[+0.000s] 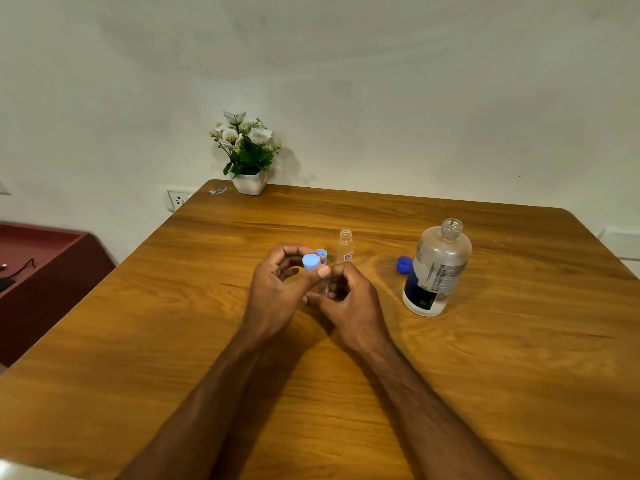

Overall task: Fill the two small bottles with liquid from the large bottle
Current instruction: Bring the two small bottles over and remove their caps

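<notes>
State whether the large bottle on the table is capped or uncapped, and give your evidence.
Uncapped. The large bottle stands upright with a bare threaded neck, and a dark blue cap lies on the table beside it.

Uncapped large bottle (437, 268) stands right of open small bottle (345, 246).

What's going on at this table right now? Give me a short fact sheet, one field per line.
left hand: left hand pinches a light blue cap
right hand: right hand curls round a small clear bottle, mostly hidden
second small bottle: open small bottle stands upright on the table, its loose cap beside it
large bottle: large bottle stands uncapped to the right, its dark blue cap at its left
liquid levels: cannot tell
background: potted flowers at the far edge
</notes>
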